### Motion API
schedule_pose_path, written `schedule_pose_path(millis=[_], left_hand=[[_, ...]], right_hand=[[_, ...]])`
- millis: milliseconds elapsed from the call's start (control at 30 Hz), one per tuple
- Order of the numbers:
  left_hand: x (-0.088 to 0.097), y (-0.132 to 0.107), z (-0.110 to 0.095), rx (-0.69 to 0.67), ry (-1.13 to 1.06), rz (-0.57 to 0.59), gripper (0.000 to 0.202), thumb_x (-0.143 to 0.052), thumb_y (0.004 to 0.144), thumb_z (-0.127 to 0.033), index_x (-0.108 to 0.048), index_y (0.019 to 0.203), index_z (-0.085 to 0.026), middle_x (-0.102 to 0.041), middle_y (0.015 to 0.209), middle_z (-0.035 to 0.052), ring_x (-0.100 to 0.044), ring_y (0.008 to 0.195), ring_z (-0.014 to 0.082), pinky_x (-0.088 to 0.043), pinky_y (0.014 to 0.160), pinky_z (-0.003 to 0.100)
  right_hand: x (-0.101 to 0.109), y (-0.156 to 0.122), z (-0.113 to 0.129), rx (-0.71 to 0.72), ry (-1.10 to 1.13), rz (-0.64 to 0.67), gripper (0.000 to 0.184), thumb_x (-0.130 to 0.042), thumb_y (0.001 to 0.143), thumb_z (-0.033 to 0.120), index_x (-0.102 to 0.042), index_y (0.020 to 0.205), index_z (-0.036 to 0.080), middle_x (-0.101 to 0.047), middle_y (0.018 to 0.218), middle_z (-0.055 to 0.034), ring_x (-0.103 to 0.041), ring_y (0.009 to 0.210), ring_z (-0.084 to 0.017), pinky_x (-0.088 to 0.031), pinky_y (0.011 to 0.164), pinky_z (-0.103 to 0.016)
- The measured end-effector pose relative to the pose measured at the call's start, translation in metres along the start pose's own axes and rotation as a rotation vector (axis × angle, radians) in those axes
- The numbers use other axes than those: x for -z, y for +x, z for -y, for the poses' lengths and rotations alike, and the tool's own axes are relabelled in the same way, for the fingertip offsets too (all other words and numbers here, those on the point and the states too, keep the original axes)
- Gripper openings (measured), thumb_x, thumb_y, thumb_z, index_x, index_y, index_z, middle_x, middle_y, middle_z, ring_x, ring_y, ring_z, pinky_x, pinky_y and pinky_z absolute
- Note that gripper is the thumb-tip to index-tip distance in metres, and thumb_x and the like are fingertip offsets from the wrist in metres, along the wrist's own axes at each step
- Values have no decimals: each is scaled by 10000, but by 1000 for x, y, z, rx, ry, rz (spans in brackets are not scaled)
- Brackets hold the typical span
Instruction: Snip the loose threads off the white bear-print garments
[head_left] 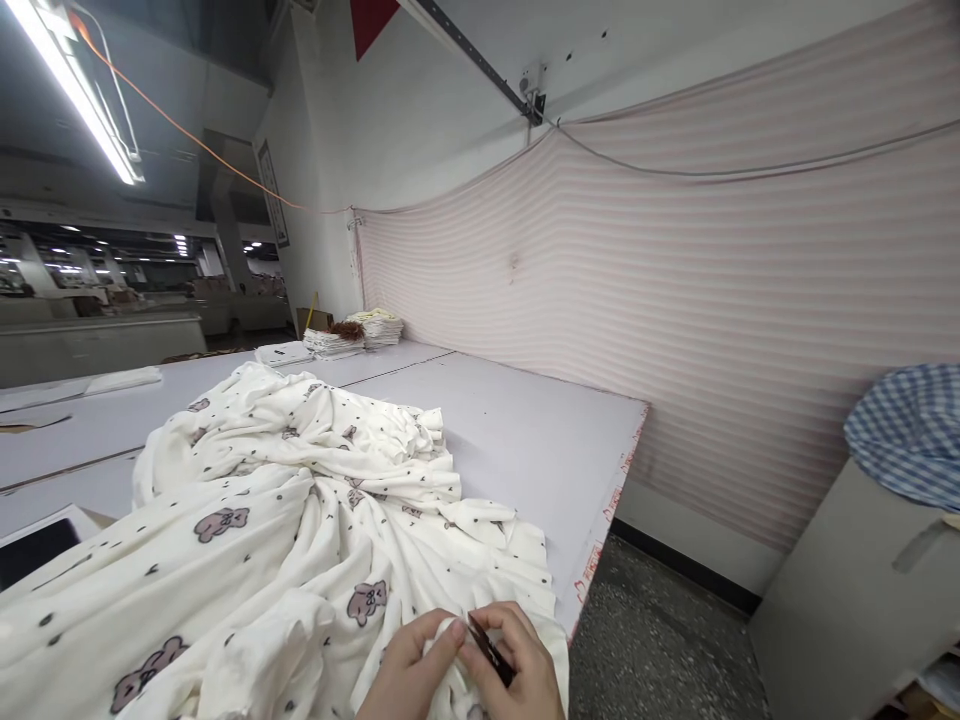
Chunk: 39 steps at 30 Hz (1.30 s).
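Both hands meet at bottom centre of the frame. Left hand is closed, pinching a fold of the white bear-print fabric. Right hand grips a small dark tool against that fold; tool type cannot be told. Fabric lies bunched on the grey table, lower left to centre. Folded stacks sit at centre left. Striped curtain covers the right wall.

Striped wall curtain, speckled floor
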<state>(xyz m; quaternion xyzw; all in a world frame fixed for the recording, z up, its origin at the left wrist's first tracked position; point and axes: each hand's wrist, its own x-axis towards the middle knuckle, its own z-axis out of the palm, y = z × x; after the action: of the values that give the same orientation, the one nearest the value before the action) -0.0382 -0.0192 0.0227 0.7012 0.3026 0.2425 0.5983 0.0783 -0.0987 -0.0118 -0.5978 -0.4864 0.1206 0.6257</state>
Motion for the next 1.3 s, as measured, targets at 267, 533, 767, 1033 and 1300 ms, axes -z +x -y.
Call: schedule_pose_path(millis=[267,533,767,1033,1300], left_hand=[[-1,-10,2,-1,241,-27,324,-534,792,-455,-614,993,-214,-607,807,7,-556,814,208,-430,768,301],[-2,-5,-3,9,57,-19,322,-509,812,-490,-621,837,-189,-675,836,38,-588,877,245,-433,828,329],[-1,-10,-10,56,192,56,340,-522,789,-488,-643,906,-192,-617,770,1,-536,714,190,-421,698,283],[-1,-7,-13,107,121,32,325,-530,769,-521,-582,779,-200,-518,673,-27,-497,715,176,-412,684,251],[3,-1,-3,141,76,59,325,-534,767,-504,-613,820,-193,-577,757,-10,-525,826,201,-419,775,270]], right_hand=[[9,1,-1,-146,6,0,293,-476,898,446,-580,773,203,-609,609,18,-579,578,-145,-417,577,-194],[14,-4,-3,-119,64,101,186,-615,781,367,-642,881,213,-643,827,-25,-612,722,-173,-446,633,-213],[21,0,-1,-121,-45,96,259,-534,861,405,-583,716,196,-536,641,26,-509,601,-132,-378,572,-202],[28,-2,3,-115,15,127,201,-566,825,409,-600,835,211,-570,745,5,-573,683,-152,-428,624,-205],[38,0,4,-73,-131,255,224,-581,810,352,-708,978,278,-692,845,-31,-653,746,-185,-460,647,-219]])
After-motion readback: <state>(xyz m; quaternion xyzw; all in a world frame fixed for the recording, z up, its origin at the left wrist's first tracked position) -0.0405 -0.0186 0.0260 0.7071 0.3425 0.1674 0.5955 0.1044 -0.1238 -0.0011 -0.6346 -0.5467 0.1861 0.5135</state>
